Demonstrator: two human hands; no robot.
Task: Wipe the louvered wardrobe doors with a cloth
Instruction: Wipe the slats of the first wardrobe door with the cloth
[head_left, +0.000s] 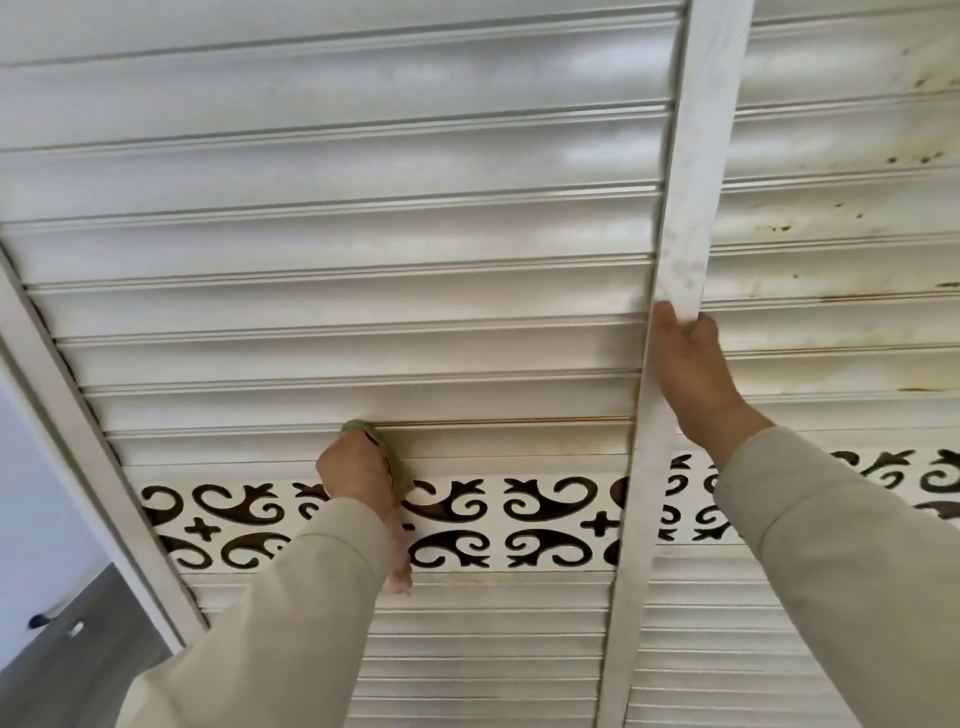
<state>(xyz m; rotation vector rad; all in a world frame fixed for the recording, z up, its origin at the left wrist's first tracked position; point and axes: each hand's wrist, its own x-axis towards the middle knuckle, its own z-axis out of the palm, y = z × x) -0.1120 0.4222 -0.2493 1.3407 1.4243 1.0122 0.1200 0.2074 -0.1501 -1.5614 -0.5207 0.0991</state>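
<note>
On the slat just above the scrollwork band (545, 519), my left hand (356, 475) gripped the green cloth (363, 427), best dragged along the groove, while my right hand (691, 374) clasped the door stile (680, 249).

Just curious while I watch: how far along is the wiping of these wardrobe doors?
Early to midway, I'd guess. The left door's slats look mostly clean. In hand: the left hand presses a green cloth on a low slat while the right hand grips the centre frame strip. Left: the right door's slats show brown stains.
</note>
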